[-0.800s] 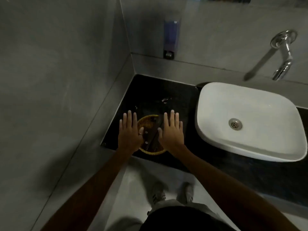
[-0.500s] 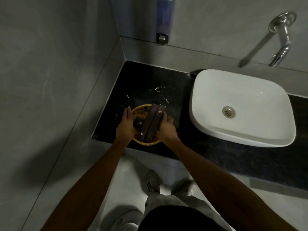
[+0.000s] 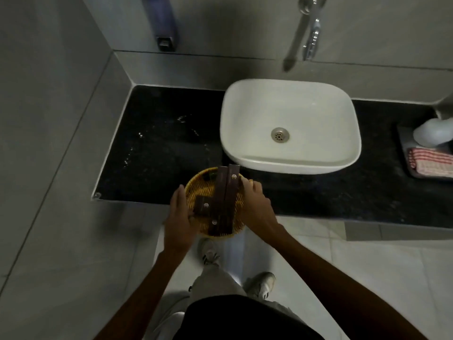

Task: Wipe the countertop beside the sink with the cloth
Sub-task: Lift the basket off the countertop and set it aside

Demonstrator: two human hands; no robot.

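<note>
The wicker basket [image 3: 215, 202] is gripped at both rims by the left hand [image 3: 180, 217] and right hand [image 3: 257, 207], fingers clamped, probably to clear the wet counter [image 3: 157, 143]; the striped cloth [image 3: 430, 163] lies far right.

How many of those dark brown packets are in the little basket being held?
3 that I can see: two long packets lying side by side across the wicker basket, and a shorter one beside them near the left hand. Smaller items may hide underneath.

Basket [image 3: 215, 202] at the tabletop's [image 3: 159, 153] front edge.
Sink [image 3: 289, 126] lies at two o'clock from it; cloth [image 3: 429, 163] far at three o'clock.
</note>
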